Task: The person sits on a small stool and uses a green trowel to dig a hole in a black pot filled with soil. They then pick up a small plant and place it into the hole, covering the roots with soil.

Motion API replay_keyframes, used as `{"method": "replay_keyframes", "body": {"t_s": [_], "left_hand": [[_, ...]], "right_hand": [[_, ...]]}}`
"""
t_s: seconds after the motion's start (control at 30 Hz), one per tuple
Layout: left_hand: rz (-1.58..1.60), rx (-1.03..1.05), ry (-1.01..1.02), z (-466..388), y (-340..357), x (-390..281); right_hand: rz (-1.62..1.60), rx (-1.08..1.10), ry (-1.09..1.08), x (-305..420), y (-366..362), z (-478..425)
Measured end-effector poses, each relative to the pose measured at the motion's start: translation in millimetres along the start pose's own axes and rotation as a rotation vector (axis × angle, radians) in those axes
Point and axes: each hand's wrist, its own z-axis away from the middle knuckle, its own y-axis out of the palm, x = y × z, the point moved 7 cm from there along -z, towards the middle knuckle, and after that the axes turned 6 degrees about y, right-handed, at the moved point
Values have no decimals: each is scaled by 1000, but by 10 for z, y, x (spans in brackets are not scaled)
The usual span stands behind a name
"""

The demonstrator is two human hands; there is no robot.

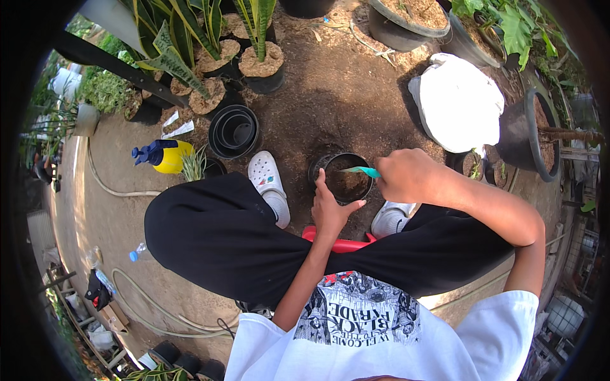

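Observation:
A round black plastic pot (pixel 317 164) stands on the ground between my feet, with dark soil (pixel 350 187) in its bottom. My left hand (pixel 329 207) is around the pot's near left side, its thumb and index finger spread along the rim. In my right hand (pixel 405 175) is the handle of a small teal hand trowel (pixel 364 170), held at the pot's right rim. The trowel's blade points left, over the inside of the pot. Whether the tip touches the soil cannot be told.
Nested black pots (pixel 213 135) stand left of my white clog (pixel 265 174), near a yellow spray bottle (pixel 174 156). Potted snake plants (pixel 261 28) are beyond. A white sack (pixel 457 100) and a large pot (pixel 517 128) lie to the right. A hose (pixel 138 295) curves at left.

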Motion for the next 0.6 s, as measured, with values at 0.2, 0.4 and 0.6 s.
{"method": "replay_keyframes", "body": {"t_s": [0.2, 0.4, 0.6], "left_hand": [[-13, -31, 32, 20, 7, 25], [-32, -27, 20, 12, 17, 26], [-16, 80, -60, -3, -2, -24]], "right_hand": [[-126, 55, -63, 89, 158, -6], [-243, -96, -63, 13, 85, -54], [-198, -193, -56, -6, -129, 61]]}}
